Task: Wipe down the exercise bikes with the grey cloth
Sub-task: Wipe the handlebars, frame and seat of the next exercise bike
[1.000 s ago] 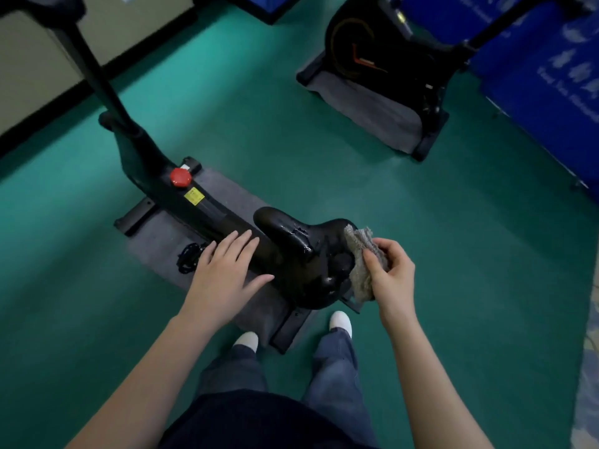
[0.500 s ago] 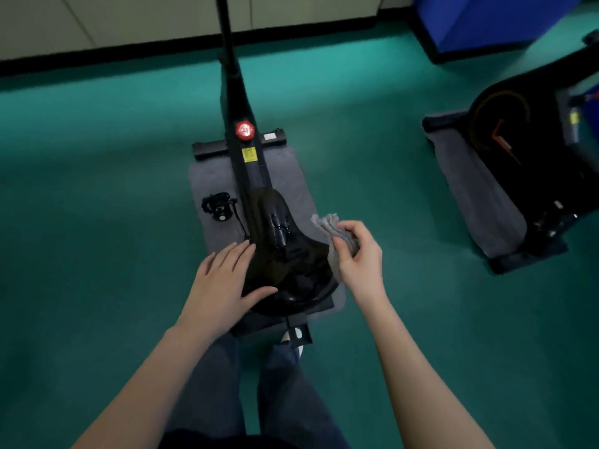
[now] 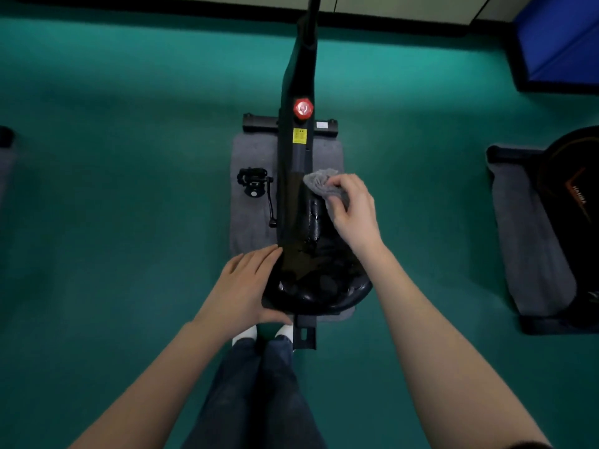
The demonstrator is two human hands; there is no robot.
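Head view shows the right hand (image 3: pixel 351 210) gripping the grey cloth (image 3: pixel 324 184) against the saddle (image 3: pixel 316 280) nose, while the left hand (image 3: pixel 246 286) rests flat, fingers straight, on its near-left edge

The upright post (image 3: pixel 311 14) is cut off by the top edge, the second bike (image 3: pixel 570 222) by the right edge. Part of the grey cloth (image 3: pixel 319 181) is hidden under the right hand (image 3: pixel 355 212). The print on the yellow label (image 3: pixel 299 136) is too small to be read.
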